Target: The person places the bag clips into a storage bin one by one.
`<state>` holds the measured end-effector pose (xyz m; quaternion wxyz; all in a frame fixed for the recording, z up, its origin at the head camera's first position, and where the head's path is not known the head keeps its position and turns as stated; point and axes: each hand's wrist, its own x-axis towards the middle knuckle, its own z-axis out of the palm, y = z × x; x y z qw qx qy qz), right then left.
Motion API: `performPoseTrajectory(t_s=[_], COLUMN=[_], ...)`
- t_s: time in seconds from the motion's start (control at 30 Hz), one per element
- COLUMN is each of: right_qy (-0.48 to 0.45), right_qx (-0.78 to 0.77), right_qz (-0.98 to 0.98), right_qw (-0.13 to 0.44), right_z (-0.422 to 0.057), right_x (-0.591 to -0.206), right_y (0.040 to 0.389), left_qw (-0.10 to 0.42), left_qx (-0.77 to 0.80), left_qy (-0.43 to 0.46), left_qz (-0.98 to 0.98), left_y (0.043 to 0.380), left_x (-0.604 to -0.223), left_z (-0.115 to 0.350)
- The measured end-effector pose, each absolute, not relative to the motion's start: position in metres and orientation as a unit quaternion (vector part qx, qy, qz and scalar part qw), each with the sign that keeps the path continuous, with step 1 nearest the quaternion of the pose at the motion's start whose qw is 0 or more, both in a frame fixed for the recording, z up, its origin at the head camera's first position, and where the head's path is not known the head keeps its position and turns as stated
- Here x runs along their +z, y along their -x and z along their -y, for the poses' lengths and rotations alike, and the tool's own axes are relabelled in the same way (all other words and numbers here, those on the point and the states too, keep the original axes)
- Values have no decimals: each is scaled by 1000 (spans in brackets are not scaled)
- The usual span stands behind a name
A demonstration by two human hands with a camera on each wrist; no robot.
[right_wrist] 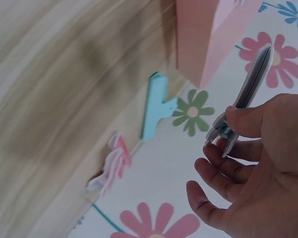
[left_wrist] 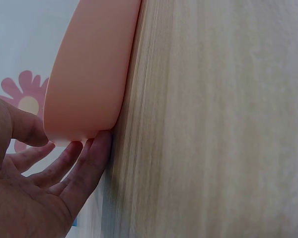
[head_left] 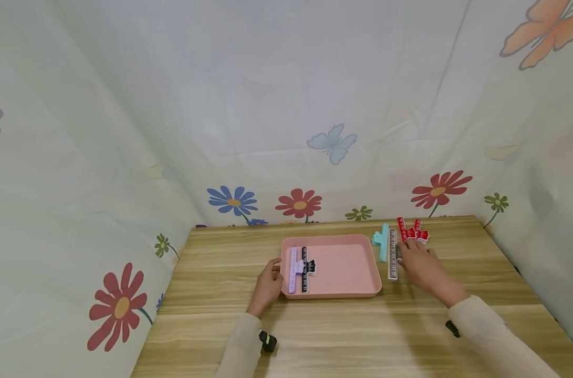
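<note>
My left hand [head_left: 268, 287] rests against the left side of a pink tray [head_left: 347, 292]. In the left wrist view its fingertips touch the tray's outer wall [left_wrist: 92, 74], the thumb beside the rim. Inside the tray lie a lilac clip [head_left: 292, 273] and a black clip [head_left: 305, 281] with keyboard patterns. My right hand [head_left: 420, 265] pinches the handle of a grey-and-white keyboard-patterned clip [right_wrist: 253, 79] between thumb and forefinger. The clip is off the table in the right wrist view, its other fingers spread loosely.
A turquoise clip [head_left: 384, 244] lies right of the tray, near its corner. Red clips [head_left: 420, 231], close together, lie beyond my right hand. The wooden table [head_left: 333, 336] meets a flower-printed curtain [head_left: 267, 157] at the back and sides.
</note>
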<state>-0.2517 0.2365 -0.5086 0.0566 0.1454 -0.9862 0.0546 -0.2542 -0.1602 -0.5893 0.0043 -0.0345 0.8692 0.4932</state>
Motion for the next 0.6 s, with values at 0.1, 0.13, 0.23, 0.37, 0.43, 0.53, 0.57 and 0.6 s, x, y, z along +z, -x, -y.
performPoseTrajectory(t_s=[0.1, 0.13, 0.23, 0.37, 0.43, 0.53, 0.57, 0.6], right_qy=[-152, -155, -159, -166, -171, -176, -176, -176], right_qx=[52, 51, 53, 57, 57, 56, 55, 55], right_qz=[985, 985, 984, 983, 982, 981, 981, 981], right_qw=[60, 60, 59, 57, 57, 60, 60, 59], right_z=[-229, -227, -219, -210, -206, -198, -196, -193], right_x=[-506, -505, -502, -500, -500, -500, -500, -500], right_y=[253, 254, 254, 255, 255, 256, 256, 257], left_qw=[7, 9, 9, 7, 8, 8, 8, 9], left_qx=[493, 493, 493, 493, 495, 496, 496, 497], left_qy=[36, 38, 40, 39, 38, 36, 36, 35], left_qz=[-869, -869, -869, -869, -868, -867, -867, -867], left_y=[254, 254, 255, 256, 257, 257, 257, 257], left_x=[-589, -589, -589, -591, -592, -594, -594, -594], left_z=[160, 160, 160, 161, 161, 161, 162, 162])
